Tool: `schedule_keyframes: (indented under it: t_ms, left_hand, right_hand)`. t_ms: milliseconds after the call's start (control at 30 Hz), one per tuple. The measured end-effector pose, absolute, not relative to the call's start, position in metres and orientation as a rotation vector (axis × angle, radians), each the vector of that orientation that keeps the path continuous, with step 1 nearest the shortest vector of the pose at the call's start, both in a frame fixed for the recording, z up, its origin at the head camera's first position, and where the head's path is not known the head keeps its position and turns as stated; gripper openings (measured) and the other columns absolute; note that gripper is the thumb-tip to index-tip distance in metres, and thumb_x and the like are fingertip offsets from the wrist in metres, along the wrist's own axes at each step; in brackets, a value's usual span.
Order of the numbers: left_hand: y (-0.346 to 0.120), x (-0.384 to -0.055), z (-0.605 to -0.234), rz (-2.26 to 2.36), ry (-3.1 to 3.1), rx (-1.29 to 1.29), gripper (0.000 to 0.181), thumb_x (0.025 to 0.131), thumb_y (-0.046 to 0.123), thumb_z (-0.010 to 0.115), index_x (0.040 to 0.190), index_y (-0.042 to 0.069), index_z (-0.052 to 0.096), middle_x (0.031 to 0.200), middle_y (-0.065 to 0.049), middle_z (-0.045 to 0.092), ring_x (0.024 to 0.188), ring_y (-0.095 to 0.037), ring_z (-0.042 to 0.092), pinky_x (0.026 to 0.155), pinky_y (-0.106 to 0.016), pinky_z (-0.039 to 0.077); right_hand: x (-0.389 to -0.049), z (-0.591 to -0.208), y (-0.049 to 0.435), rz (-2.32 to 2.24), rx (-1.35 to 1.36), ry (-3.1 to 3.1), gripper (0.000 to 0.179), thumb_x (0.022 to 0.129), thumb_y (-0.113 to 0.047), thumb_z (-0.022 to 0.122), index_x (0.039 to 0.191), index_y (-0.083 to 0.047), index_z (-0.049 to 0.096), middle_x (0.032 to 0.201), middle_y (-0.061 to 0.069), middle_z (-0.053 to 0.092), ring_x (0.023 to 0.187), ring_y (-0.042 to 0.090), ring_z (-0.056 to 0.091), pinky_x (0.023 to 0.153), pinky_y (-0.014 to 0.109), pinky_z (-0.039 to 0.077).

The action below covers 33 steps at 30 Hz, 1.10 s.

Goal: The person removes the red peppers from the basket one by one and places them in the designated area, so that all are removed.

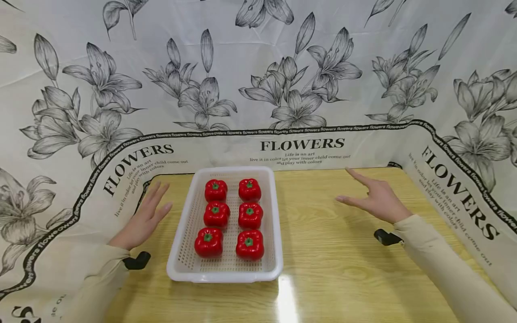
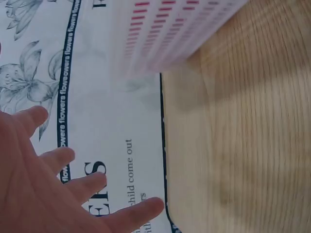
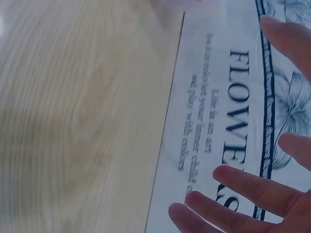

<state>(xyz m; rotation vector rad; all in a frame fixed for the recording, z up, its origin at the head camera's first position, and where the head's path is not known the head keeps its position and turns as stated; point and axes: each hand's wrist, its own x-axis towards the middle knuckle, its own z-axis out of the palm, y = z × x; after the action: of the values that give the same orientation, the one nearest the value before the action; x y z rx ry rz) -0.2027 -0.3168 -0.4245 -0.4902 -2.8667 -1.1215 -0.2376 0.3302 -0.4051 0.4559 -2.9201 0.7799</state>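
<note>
A white plastic basket (image 1: 278,242) with perforated walls stands on the wooden table, left of centre in the head view. Inside it several red bell peppers (image 1: 216,214) with green stems sit upright in two columns. My left hand (image 1: 143,220) is to the left of the basket, apart from it, fingers extended and holding nothing. In the left wrist view the fingers are spread, and the basket wall (image 2: 160,34) shows at the top. Well to the right of the basket, my right hand (image 1: 375,195) hovers over the table with thumb and index finger stretched out, also holding nothing.
The light wooden table (image 1: 323,251) reaches back to a white cloth (image 1: 226,152) printed with flowers and lettering. This cloth also rises along the left and right sides. A black strap piece (image 1: 137,261) sits at the left wrist, another (image 1: 387,237) at the right.
</note>
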Motion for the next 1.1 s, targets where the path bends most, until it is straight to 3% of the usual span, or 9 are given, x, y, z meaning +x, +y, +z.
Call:
schedule_keyframes:
  t_ms: [100, 133, 267, 367, 533, 667, 767, 1100]
  left_hand:
    - [-0.314, -0.198, -0.427, -1.25, -2.859, -0.531, 0.067, 0.12, 0.037, 0.043, 0.178, 0.02, 0.013, 0.182, -0.016, -0.005, 0.164, -0.051, -0.007, 0.117, -0.087, 0.006]
    - [-0.313, -0.197, -0.428, -1.285, -2.858, -0.54, 0.067, 0.12, 0.037, 0.042, 0.178, 0.021, 0.013, 0.183, -0.016, -0.003, 0.164, -0.049, -0.006, 0.118, -0.087, 0.005]
    - [-0.309, -0.193, -0.433, -1.467, -2.843, -0.595, 0.064, 0.121, 0.035, 0.038, 0.178, 0.024, 0.01, 0.182, -0.017, 0.003, 0.163, -0.052, 0.009, 0.118, -0.08, 0.028]
    - [-0.307, -0.191, -0.435, -1.631, -2.808, -0.635, 0.064, 0.122, 0.031, 0.037, 0.178, 0.021, 0.008, 0.182, -0.02, 0.005, 0.159, -0.056, 0.02, 0.108, -0.071, 0.049]
    - [-0.306, -0.187, -0.438, -1.768, -2.787, -0.67, 0.065, 0.122, 0.026, 0.04, 0.178, 0.019, 0.008, 0.18, -0.026, 0.006, 0.151, -0.056, 0.037, 0.101, -0.053, 0.06]
    - [-0.308, -0.185, -0.443, -1.865, -2.788, -0.686, 0.064, 0.122, 0.025, 0.04, 0.178, 0.019, 0.011, 0.18, -0.023, 0.006, 0.147, -0.055, 0.045, 0.1, -0.045, 0.061]
    - [-0.309, -0.185, -0.447, -1.958, -2.774, -0.698, 0.062, 0.122, 0.025, 0.039, 0.178, 0.02, 0.013, 0.182, -0.018, 0.005, 0.149, -0.054, 0.042, 0.1, -0.043, 0.06]
    - [-0.31, -0.187, -0.457, -2.038, -2.781, -0.745, 0.06, 0.122, 0.023, 0.038, 0.177, 0.024, 0.015, 0.182, -0.016, 0.005, 0.154, -0.056, 0.033, 0.106, -0.064, 0.054]
  right_hand:
    - [-0.229, -0.397, 0.304, 0.895, 0.545, -2.904, 0.1, 0.096, -0.052, 0.084, 0.175, -0.023, 0.031, 0.148, 0.032, 0.061, 0.115, 0.052, 0.07, 0.092, 0.063, 0.06]
    - [-0.226, -0.394, 0.296, 0.935, 0.578, -2.9, 0.099, 0.095, -0.05, 0.086, 0.174, -0.022, 0.032, 0.149, 0.031, 0.061, 0.125, 0.052, 0.066, 0.094, 0.062, 0.06]
    - [-0.219, -0.383, 0.263, 1.095, 0.679, -2.847, 0.1, 0.09, -0.042, 0.093, 0.172, -0.02, 0.039, 0.146, 0.021, 0.066, 0.124, 0.042, 0.069, 0.094, 0.055, 0.063]
    - [-0.216, -0.379, 0.242, 1.179, 0.749, -2.804, 0.1, 0.087, -0.037, 0.096, 0.169, -0.016, 0.043, 0.145, 0.016, 0.067, 0.124, 0.038, 0.069, 0.093, 0.052, 0.063]
    - [-0.213, -0.375, 0.214, 1.293, 0.904, -2.749, 0.093, 0.085, -0.031, 0.099, 0.164, -0.015, 0.052, 0.144, 0.013, 0.068, 0.123, 0.034, 0.07, 0.091, 0.05, 0.064]
    - [-0.211, -0.371, 0.196, 1.392, 1.055, -2.716, 0.088, 0.084, -0.026, 0.099, 0.16, -0.017, 0.056, 0.146, 0.011, 0.066, 0.124, 0.032, 0.068, 0.092, 0.05, 0.063]
    - [-0.211, -0.37, 0.183, 1.447, 1.154, -2.707, 0.087, 0.084, -0.026, 0.099, 0.159, -0.02, 0.057, 0.148, 0.009, 0.064, 0.126, 0.033, 0.066, 0.095, 0.052, 0.062]
    - [-0.213, -0.374, 0.146, 1.532, 1.423, -2.756, 0.084, 0.084, -0.019, 0.098, 0.157, -0.016, 0.057, 0.154, 0.0, 0.059, 0.126, 0.031, 0.062, 0.098, 0.051, 0.062]
